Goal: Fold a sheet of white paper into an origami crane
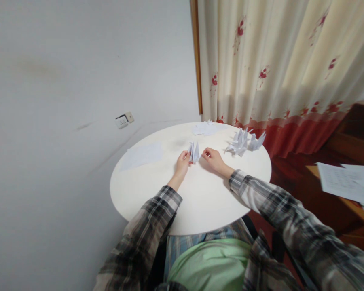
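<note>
A folded white paper crane (194, 152) stands upright over the middle of the round white table (200, 202). My left hand (183, 161) pinches it from its left side. Close by on the right is my right hand (211, 157), its fingers curled together near the crane's right tip. Whether those fingers touch the paper or hold a bit of it is too small to make out. Several more folded paper cranes (241, 142) sit bunched at the table's right side, beyond my right hand.
White paper sheets (142, 155) lie flat at the table's left, and more paper (204, 128) lies at its far edge. A wall socket (121, 122) is on the left wall. A curtain (261, 60) hangs behind. Printed sheets (346, 182) rest on wooden furniture at right.
</note>
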`<action>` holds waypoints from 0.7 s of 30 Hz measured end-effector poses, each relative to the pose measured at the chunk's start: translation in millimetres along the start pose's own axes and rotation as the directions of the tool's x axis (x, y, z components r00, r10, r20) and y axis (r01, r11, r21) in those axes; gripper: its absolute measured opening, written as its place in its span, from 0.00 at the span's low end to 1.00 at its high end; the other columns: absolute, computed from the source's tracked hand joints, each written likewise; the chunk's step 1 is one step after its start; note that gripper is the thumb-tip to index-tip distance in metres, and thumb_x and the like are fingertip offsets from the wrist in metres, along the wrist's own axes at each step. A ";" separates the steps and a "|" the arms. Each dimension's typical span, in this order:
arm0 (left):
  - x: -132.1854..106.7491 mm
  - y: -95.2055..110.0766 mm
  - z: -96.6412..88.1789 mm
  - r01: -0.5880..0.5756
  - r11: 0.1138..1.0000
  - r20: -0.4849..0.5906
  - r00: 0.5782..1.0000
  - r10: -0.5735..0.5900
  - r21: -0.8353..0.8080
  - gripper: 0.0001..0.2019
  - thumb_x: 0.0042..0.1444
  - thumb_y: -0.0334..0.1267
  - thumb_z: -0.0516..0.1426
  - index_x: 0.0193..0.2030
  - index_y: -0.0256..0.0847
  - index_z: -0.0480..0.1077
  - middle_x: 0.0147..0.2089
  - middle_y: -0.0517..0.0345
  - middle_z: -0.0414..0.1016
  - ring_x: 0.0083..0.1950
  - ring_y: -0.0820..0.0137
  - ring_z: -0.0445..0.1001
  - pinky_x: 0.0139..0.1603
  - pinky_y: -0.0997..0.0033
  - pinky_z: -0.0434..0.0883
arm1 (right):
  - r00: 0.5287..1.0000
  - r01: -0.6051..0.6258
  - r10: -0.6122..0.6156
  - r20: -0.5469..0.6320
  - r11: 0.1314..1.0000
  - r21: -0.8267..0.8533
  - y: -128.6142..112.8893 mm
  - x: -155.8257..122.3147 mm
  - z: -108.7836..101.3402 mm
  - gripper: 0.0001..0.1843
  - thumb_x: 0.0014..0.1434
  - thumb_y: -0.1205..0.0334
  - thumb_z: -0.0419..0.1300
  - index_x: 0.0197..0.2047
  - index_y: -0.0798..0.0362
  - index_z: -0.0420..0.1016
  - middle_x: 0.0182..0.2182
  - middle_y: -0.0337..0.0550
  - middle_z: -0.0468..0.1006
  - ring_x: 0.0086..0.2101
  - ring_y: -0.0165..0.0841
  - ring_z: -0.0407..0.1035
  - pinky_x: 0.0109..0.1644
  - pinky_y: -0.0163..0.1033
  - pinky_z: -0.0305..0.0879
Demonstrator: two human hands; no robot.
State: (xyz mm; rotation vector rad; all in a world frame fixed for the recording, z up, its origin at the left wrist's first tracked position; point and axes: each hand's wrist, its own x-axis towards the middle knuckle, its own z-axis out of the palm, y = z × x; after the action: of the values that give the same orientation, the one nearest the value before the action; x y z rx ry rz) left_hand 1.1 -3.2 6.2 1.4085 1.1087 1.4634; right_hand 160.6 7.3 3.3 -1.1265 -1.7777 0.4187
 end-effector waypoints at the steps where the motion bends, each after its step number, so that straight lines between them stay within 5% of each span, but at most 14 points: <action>1: 0.2 0.1 0.2 0.001 1.000 -0.001 1.000 -0.001 0.000 0.14 0.50 0.50 0.55 0.31 0.39 0.64 0.28 0.61 0.68 0.26 0.78 0.67 0.25 0.79 0.63 | 1.000 -0.004 0.004 -0.001 1.000 0.003 -0.3 0.2 -0.1 0.05 0.54 0.65 0.53 0.29 0.55 0.69 0.25 0.38 0.72 0.28 0.28 0.63 0.35 0.34 0.56; 21: 0.3 -0.8 -0.2 -0.006 1.000 -0.002 1.000 0.006 0.007 0.13 0.51 0.48 0.55 0.30 0.39 0.65 0.28 0.61 0.68 0.26 0.78 0.67 0.26 0.78 0.63 | 0.999 -0.041 0.040 0.005 0.998 0.047 -0.1 0.9 0.1 0.04 0.52 0.65 0.54 0.28 0.55 0.68 0.24 0.38 0.71 0.27 0.28 0.62 0.35 0.34 0.56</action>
State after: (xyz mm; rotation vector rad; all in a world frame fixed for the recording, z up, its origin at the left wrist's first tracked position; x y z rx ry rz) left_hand 0.9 -2.7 5.5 1.4170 1.1126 1.4664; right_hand 160.4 8.0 3.8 -1.1306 -1.7420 0.4851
